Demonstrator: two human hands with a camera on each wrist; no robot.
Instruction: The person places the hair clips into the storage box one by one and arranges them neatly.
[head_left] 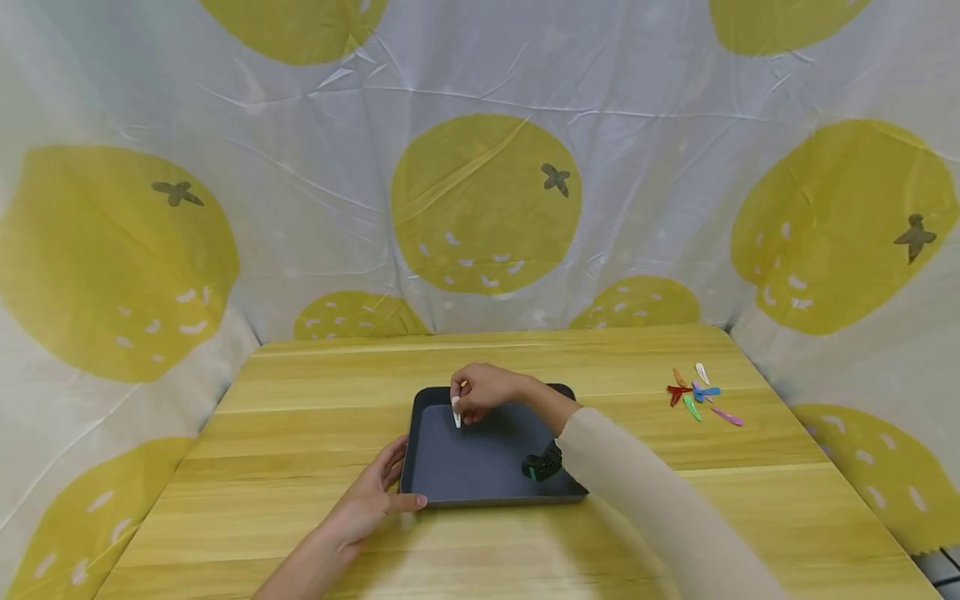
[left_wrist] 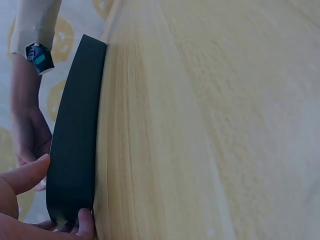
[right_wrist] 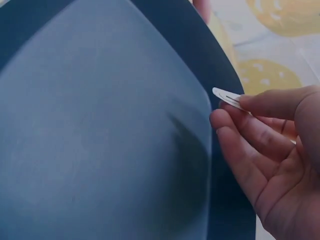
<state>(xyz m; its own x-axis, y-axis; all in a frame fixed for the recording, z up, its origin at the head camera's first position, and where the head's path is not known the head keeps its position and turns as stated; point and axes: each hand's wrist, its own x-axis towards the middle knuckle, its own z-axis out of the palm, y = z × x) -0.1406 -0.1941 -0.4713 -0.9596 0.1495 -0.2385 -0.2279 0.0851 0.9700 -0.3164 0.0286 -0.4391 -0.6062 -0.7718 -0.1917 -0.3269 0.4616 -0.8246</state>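
A dark grey rectangular tray (head_left: 468, 475) lies on the wooden table, its inside bare in the head view. My left hand (head_left: 369, 493) grips its near left corner, thumb at the front and fingers along the left side. The left wrist view has the tray's dark outer wall (left_wrist: 75, 135) between thumb and fingers. Over the tray's far left part, my right hand (head_left: 483, 392) pinches a white snap hair clip (head_left: 457, 414) between thumb and forefinger. In the right wrist view the clip (right_wrist: 225, 95) points toward the tray's inside, above its rim.
Several coloured snap hair clips (head_left: 696, 394) lie in a loose cluster at the table's right: red, orange, green, blue, pink and white. A black wrist camera (head_left: 542, 465) hangs from the right sleeve over the tray. Behind the wooden table (head_left: 322, 417) hangs a fruit-patterned curtain (head_left: 645, 192).
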